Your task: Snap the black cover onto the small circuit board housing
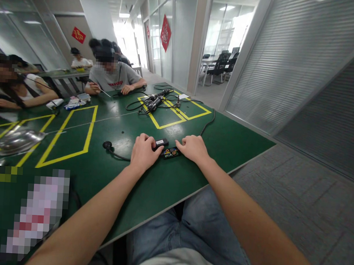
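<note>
A black plastic cover (161, 142) with a white label is pinched by my left hand (146, 151). Just in front of it lies an open black adapter case (171, 152), its circuit board and coppery ring-shaped coils showing. My right hand (193, 148) is closed at the right end of this case; its curled fingers are partly hidden. From under my left hand a black cable runs left to a power plug (107, 145) on the green table. Another black cable (208, 123) leads away behind my right hand.
Tangled black cables and metal-bodied tools (156, 101) lie farther back inside yellow tape outlines on the table (242, 146). A shiny metal bowl-like piece (22, 140) is at left. Across the table a person (116, 77) holds a thin rod; another person sits far left.
</note>
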Demonstrator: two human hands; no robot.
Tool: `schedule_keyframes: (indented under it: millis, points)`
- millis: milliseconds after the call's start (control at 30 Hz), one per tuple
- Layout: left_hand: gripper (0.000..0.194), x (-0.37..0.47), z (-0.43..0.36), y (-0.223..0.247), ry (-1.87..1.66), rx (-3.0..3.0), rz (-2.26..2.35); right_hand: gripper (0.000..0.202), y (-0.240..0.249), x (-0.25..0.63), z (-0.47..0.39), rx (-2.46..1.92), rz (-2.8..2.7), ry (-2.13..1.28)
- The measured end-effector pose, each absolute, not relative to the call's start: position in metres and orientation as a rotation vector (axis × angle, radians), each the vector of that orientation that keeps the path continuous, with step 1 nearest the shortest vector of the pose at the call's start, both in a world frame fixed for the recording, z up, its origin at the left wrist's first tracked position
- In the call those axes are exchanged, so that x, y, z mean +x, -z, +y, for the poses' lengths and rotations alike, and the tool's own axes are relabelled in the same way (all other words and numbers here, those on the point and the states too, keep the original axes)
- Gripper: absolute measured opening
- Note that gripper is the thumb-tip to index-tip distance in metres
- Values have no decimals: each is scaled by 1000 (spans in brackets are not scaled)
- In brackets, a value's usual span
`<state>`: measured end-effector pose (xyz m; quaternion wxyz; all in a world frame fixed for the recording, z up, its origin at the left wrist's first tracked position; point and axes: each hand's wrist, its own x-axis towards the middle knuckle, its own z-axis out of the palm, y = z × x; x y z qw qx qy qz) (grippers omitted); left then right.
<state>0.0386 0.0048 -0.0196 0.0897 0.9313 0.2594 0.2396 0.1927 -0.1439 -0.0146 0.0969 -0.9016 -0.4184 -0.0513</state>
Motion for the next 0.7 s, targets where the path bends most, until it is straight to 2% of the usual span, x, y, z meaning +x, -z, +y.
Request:
schedule_keyframes:
  millis: [33, 200, 400, 533, 700]
  points:
    - [18, 39, 7, 21, -748, 2731, 758, 52, 14, 193, -144, -2670, -1235, 151]
    - [32, 43, 17, 29, -609, 2597, 705, 55, 11, 191, -146, -2677, -1266, 141]
    - [32, 38, 10, 26, -865, 2629, 288, 62, 11, 193, -148, -2645, -1283, 114]
    - [34, 34, 2, 25, -678, 2714, -5, 62, 12, 195, -148, -2589, -1302, 72]
    - [35, 34, 1, 23, -561, 2747, -12, 58, 13, 196, -148, -2540, -1307, 44]
